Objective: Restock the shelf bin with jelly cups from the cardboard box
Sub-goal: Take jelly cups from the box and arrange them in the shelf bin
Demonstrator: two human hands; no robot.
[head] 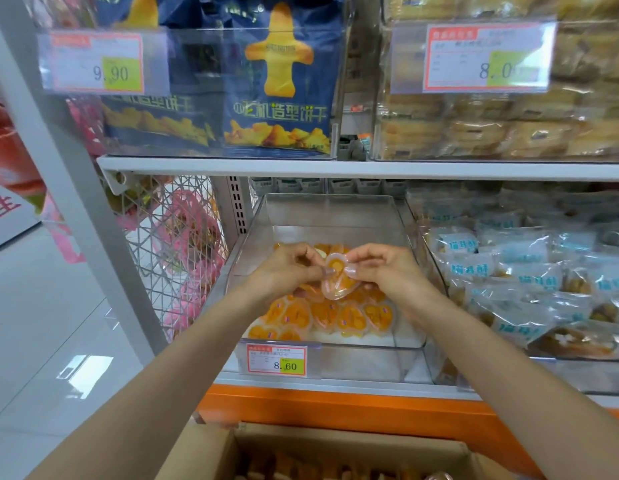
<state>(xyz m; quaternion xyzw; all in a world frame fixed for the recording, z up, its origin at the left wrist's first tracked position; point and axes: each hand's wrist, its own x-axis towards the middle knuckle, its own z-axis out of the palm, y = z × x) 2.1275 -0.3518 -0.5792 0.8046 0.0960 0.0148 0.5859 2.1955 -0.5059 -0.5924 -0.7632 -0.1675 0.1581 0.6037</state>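
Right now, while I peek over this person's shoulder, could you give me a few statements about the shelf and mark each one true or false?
1. The left hand and the right hand both pinch one jelly cup above the clear bin. True.
2. The bin is full to the brim. False: the loose cups lie low in its front part, and the back is bare.
3. The price tag on the bin reads 8.60. True.
4. The cardboard box stands inside the bin. False: it is below the bin, at the bottom edge of the view.
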